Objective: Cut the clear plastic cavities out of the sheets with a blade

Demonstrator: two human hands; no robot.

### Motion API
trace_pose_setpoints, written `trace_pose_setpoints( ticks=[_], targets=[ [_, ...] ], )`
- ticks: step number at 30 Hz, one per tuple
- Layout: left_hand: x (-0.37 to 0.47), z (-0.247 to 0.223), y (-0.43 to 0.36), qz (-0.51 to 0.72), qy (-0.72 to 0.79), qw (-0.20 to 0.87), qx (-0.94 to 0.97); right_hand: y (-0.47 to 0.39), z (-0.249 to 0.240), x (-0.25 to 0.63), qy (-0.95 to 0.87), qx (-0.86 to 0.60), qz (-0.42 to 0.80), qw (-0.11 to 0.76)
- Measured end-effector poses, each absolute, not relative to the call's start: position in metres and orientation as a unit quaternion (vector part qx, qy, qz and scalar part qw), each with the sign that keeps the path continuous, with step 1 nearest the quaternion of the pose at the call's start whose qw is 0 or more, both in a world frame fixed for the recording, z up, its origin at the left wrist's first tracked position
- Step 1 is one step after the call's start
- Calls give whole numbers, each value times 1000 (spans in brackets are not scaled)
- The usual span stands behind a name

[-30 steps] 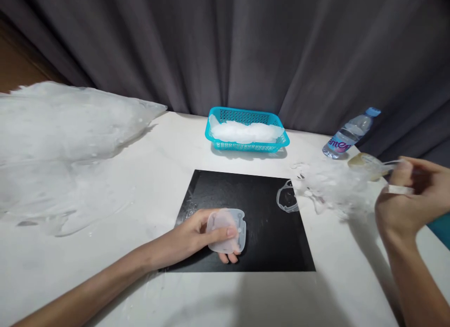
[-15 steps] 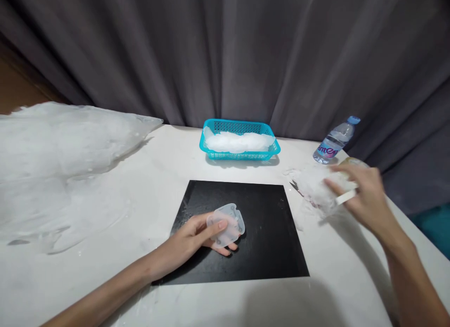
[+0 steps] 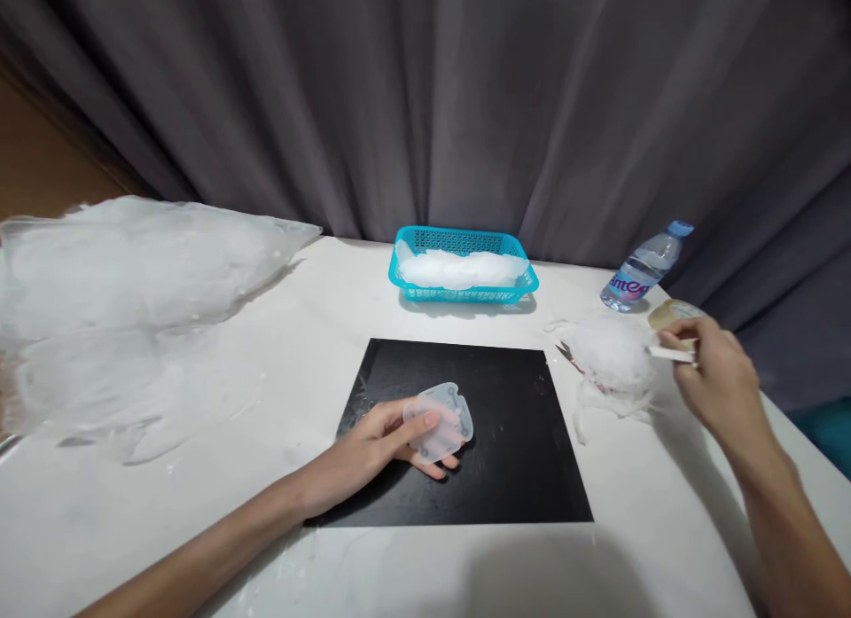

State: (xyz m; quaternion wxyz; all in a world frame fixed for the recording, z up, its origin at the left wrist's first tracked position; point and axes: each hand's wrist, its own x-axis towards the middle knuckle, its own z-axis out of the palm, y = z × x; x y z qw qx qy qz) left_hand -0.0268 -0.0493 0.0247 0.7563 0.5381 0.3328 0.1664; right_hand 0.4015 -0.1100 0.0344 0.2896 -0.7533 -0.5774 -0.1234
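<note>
My left hand (image 3: 392, 434) is over the black mat (image 3: 511, 449), thumb on top and fingers beneath a thin translucent plastic piece (image 3: 435, 423), rounded with a small notch. At the right, my right hand (image 3: 718, 370) is closed on a slim white stick-like tool (image 3: 671, 354); its tip points left toward a heap of white scraps (image 3: 615, 352), and its exact kind is unclear. Scissors (image 3: 570, 355) lie partly under that heap, blades showing.
A blue basket (image 3: 465, 294) with white material stands at the back. Behind the heap are a water bottle (image 3: 639, 268) and a yellowish round object (image 3: 671, 312), partly hidden by my hand. Large translucent bags of white material (image 3: 133, 272) cover the table's left side.
My right hand has drawn back from over the white heap toward the right, with the white tool still in it. My left hand keeps its hold; the whole view has shifted slightly.
</note>
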Motion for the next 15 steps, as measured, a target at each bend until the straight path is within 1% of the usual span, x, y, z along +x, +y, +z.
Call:
trace_pose_setpoints(
  ticks=[2, 4, 6, 8, 11, 15],
  targets=[
    [-26, 25, -49, 165, 327, 755, 543, -109, 34, 403, -581, -749, -106, 301],
    [-26, 25, -49, 163, 323, 755, 547, -107, 33, 389, -652, -699, -19, 292],
    [-26, 25, -49, 163, 324, 752, 550, -105, 30, 365, -728, -634, 59, 255],
    [-26, 26, -49, 163, 327, 750, 552, -102, 26, 345, -774, -594, 83, 201],
    [-27, 26, -49, 156, 327, 743, 563, -101, 20, 339, -763, -632, 11, 138],
    [-29, 26, -48, 146, 332, 730, 579, -102, 16, 363, -713, -692, -92, 69]
  ],
)
